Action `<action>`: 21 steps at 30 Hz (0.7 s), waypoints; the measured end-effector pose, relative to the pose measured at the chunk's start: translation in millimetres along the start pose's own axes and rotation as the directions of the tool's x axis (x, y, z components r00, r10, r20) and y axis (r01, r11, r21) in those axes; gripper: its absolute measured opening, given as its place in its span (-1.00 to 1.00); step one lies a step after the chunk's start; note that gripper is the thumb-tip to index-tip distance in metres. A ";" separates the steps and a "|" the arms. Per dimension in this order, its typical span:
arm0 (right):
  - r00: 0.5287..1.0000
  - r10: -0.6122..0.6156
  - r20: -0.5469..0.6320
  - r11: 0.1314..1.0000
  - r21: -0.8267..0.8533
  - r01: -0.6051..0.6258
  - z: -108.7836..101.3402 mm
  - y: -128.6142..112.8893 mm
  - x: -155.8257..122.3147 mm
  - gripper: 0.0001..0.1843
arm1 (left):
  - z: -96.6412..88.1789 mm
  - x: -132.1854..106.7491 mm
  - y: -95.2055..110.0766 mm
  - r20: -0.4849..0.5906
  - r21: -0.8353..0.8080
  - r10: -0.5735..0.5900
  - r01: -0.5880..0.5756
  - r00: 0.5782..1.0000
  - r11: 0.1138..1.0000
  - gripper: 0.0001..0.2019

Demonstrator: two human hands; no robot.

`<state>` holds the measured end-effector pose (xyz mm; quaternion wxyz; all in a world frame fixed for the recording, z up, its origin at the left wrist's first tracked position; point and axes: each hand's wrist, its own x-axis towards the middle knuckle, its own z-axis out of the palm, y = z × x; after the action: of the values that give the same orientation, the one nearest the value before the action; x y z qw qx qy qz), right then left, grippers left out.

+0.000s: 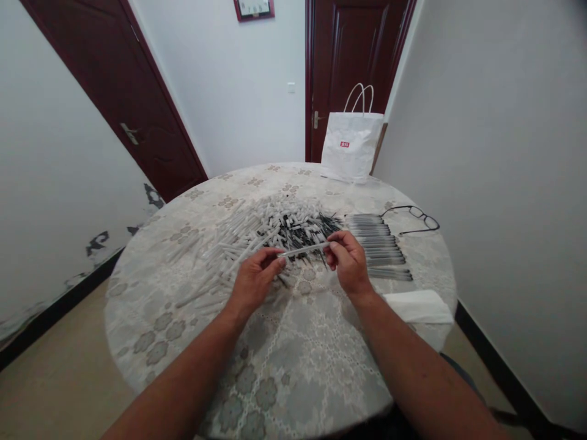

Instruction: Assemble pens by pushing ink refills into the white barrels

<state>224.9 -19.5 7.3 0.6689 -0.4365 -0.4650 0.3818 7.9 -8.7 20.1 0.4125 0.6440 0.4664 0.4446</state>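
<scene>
Between my two hands runs a clear pen barrel (305, 250), held nearly level above the table. My left hand (259, 275) pinches one end with thumb and fingers. The other end is in the closed fingers of my right hand (347, 260). Behind them spreads a heap of loose pen parts (238, 238): translucent tubes, small whitish pieces and dark thin refills (293, 232). To the right of my right hand lies a row of pens (376, 241) with dark ends, side by side. Whether anything sits inside the held barrel is too small to tell.
The round table (316, 342) has a patterned cloth. Eyeglasses (424, 217) lie at its right side, with a folded white paper or cloth (419, 305) nearer me. A white paper bag (351, 146) stands at the back edge. A wall (513, 153) rises on the right.
</scene>
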 end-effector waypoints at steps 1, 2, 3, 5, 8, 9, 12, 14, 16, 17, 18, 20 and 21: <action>1.000 0.008 0.006 1.000 0.012 -0.008 -0.1 0.7 -0.7 -0.84 | -2.8 -0.5 -0.1 -0.030 -0.046 -0.014 0.013 0.999 0.999 -0.75; 1.000 0.012 0.009 1.000 0.017 -0.012 -0.1 1.6 -1.3 -0.83 | -4.3 -0.7 -1.1 -0.050 -0.077 -0.023 0.019 0.998 0.997 -0.75; 1.000 0.010 0.013 1.000 0.015 -0.010 0.0 2.4 -1.8 -0.83 | -5.0 -0.6 -2.8 -0.064 -0.095 -0.028 0.022 0.998 0.995 -0.75; 1.000 -0.001 0.018 1.000 -0.003 0.001 0.7 3.7 -2.9 -0.81 | -4.6 0.2 -8.1 -0.074 -0.086 -0.027 0.020 0.997 0.996 -0.75; 1.000 -0.016 0.006 0.999 -0.047 0.016 2.0 3.9 -4.2 -0.78 | -4.0 1.9 -17.1 -0.078 -0.040 0.007 -0.010 0.997 0.999 -0.75; 1.000 -0.018 -0.001 0.998 -0.059 0.018 2.3 3.7 -4.4 -0.78 | -4.4 2.5 -19.6 -0.084 -0.029 0.022 -0.025 0.996 0.999 -0.76; 1.000 -0.023 -0.017 0.996 -0.091 0.021 2.3 2.8 -4.8 -0.79 | -8.6 4.4 -23.5 -0.119 0.011 0.066 -0.065 0.991 0.998 -0.78; 0.999 -0.027 -0.020 0.993 -0.114 0.024 1.7 2.7 -4.7 -0.79 | -12.3 5.6 -23.5 -0.143 0.044 0.091 -0.086 0.986 0.995 -0.79; 0.999 -0.037 -0.021 0.989 -0.145 0.033 0.9 3.3 -4.7 -0.79 | -15.1 6.8 -22.8 -0.165 0.048 0.092 -0.085 0.982 0.995 -0.80; 0.999 -0.042 -0.019 0.986 -0.164 0.039 0.5 3.9 -4.8 -0.78 | -15.7 7.3 -22.8 -0.172 0.023 0.072 -0.069 0.982 0.997 -0.79; 0.999 -0.048 -0.015 0.981 -0.187 0.044 0.3 4.7 -4.9 -0.78 | -15.7 7.9 -23.0 -0.179 -0.030 0.037 -0.043 0.983 0.999 -0.78; 0.999 -0.052 0.002 0.971 -0.233 0.051 0.1 6.2 -5.4 -0.77 | -14.3 9.2 -24.5 -0.175 -0.225 -0.067 0.026 0.982 0.974 -0.73; 0.999 -0.050 0.014 0.966 -0.253 0.052 0.2 6.9 -5.9 -0.77 | -13.3 9.9 -25.4 -0.158 -0.351 -0.122 0.060 0.980 0.934 -0.72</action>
<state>222.4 -22.6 -0.8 0.6154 -0.5050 -0.5236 0.3036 -9.1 8.2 1.5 0.4959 0.4972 0.4455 0.5553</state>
